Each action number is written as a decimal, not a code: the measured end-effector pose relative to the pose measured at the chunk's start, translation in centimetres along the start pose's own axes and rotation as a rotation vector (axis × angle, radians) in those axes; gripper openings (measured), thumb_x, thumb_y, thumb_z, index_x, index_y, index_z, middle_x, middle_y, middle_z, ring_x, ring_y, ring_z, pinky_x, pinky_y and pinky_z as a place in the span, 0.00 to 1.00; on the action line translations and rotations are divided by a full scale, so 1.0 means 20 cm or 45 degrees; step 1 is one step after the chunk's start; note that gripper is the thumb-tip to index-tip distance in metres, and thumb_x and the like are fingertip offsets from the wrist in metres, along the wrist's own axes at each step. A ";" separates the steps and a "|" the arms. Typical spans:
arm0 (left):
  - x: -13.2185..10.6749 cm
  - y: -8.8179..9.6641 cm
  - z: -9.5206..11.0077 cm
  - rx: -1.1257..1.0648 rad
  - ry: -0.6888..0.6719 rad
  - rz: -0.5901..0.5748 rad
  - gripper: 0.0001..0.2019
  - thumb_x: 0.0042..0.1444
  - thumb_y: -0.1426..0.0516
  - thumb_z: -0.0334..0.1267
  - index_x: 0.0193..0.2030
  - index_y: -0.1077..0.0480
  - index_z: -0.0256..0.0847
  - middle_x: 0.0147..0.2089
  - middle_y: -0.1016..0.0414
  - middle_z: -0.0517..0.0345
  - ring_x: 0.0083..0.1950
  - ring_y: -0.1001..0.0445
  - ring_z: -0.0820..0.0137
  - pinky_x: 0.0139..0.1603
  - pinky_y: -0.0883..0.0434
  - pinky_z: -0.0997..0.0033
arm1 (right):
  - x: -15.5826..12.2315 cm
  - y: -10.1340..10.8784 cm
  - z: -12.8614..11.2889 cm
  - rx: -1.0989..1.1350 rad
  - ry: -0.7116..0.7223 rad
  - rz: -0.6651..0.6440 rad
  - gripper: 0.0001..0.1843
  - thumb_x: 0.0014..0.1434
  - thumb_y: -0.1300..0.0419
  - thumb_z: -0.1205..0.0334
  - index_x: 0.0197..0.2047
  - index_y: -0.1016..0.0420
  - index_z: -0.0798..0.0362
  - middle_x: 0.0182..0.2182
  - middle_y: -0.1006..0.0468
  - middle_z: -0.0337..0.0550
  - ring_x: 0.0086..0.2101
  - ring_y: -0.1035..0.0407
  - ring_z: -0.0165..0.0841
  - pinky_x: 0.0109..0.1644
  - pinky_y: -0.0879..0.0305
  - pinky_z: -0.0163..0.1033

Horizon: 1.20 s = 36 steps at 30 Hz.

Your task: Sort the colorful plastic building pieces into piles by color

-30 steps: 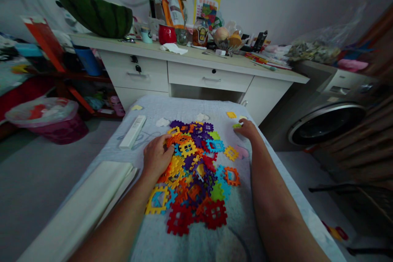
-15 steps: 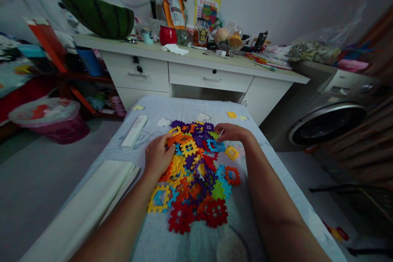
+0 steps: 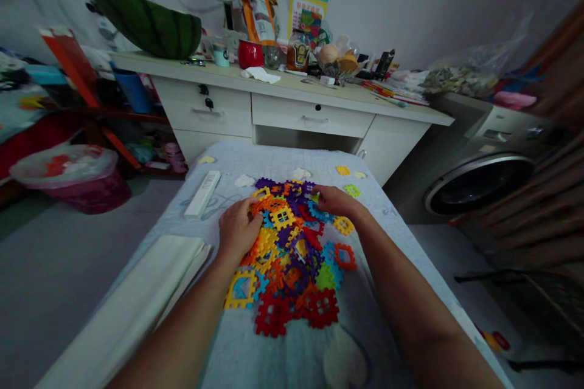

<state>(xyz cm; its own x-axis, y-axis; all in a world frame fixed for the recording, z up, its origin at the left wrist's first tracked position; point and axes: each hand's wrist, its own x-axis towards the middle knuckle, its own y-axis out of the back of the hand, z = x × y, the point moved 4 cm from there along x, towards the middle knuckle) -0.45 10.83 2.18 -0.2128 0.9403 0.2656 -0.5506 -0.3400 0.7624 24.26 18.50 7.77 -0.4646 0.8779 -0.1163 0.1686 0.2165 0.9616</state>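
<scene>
A heap of flat interlocking plastic building pieces (image 3: 292, 237), with toothed edges and many with window cut-outs, spreads over the cloth-covered table. They are yellow, orange, purple, red, blue and green. At the heap's left edge rests my left hand (image 3: 238, 226), thumb and forefinger apart beside orange and yellow pieces. My right hand (image 3: 334, 199) reaches to the far right side of the heap, its fingers bent down by purple, green and blue pieces. What its fingertips grip, if anything, is hidden. Just beyond that wrist lies a separate green piece (image 3: 352, 190), with a yellow piece (image 3: 342, 170) farther back.
A white box (image 3: 202, 196) and a folded white cloth (image 3: 155, 279) lie on the table's left side. Behind stands a white desk (image 3: 314, 118) bearing a watermelon piece (image 3: 150, 21), jars and other items. A washing machine (image 3: 483, 152) is at right, a lined bin (image 3: 73, 176) at left.
My right hand has moved slightly left, deeper over the heap. The green piece beyond my right wrist now shows. My left hand keeps its place at the heap's edge.
</scene>
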 end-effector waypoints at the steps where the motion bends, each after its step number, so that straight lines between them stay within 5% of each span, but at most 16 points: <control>1: 0.00 0.00 0.00 0.007 0.003 -0.004 0.17 0.57 0.46 0.39 0.54 0.29 0.45 0.55 0.24 0.52 0.58 0.29 0.57 0.61 0.37 0.54 | -0.02 0.00 0.00 0.006 -0.004 0.028 0.20 0.51 0.41 0.73 0.48 0.25 0.53 0.33 0.21 0.42 0.31 0.31 0.32 0.35 0.41 0.33; 8: 0.00 0.00 0.00 0.018 -0.006 0.005 0.17 0.58 0.46 0.39 0.53 0.29 0.44 0.54 0.24 0.52 0.58 0.29 0.57 0.61 0.37 0.54 | -0.14 -0.05 0.06 0.188 0.043 0.369 0.03 0.54 0.42 0.67 0.35 0.29 0.54 0.33 0.26 0.43 0.34 0.33 0.32 0.39 0.40 0.34; 17: 0.00 0.00 0.00 0.028 -0.021 0.015 0.17 0.57 0.46 0.39 0.53 0.29 0.44 0.54 0.23 0.51 0.57 0.28 0.57 0.60 0.36 0.55 | -0.21 -0.15 0.17 0.747 -0.122 0.724 0.11 0.60 0.47 0.51 0.40 0.37 0.49 0.26 0.30 0.35 0.26 0.35 0.31 0.31 0.41 0.34; 23: 0.00 -0.01 -0.01 0.019 -0.007 0.013 0.17 0.57 0.46 0.40 0.53 0.29 0.46 0.55 0.24 0.52 0.58 0.29 0.57 0.61 0.36 0.53 | -0.28 -0.07 0.30 0.457 -0.313 0.935 0.11 0.59 0.46 0.51 0.37 0.33 0.50 0.22 0.36 0.33 0.24 0.40 0.30 0.32 0.43 0.35; 28: 0.00 -0.01 -0.01 0.007 -0.014 0.018 0.17 0.57 0.46 0.40 0.53 0.29 0.45 0.54 0.24 0.51 0.57 0.28 0.57 0.60 0.36 0.54 | -0.33 -0.05 0.40 0.182 -0.457 0.979 0.07 0.58 0.45 0.57 0.35 0.32 0.51 0.26 0.31 0.39 0.29 0.37 0.33 0.36 0.42 0.37; 36: 0.00 0.00 0.00 0.013 -0.023 0.028 0.17 0.57 0.46 0.40 0.53 0.29 0.46 0.53 0.23 0.53 0.56 0.27 0.58 0.60 0.35 0.56 | -0.32 -0.11 0.42 -0.135 -0.571 0.772 0.10 0.55 0.39 0.57 0.39 0.28 0.52 0.42 0.29 0.50 0.45 0.35 0.44 0.49 0.40 0.45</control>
<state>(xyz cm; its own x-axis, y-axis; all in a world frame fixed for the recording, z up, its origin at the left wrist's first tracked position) -0.50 10.86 2.12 -0.2098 0.9329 0.2928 -0.5375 -0.3601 0.7625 34.14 16.01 4.25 0.0840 0.9243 0.3723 0.1865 -0.3816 0.9053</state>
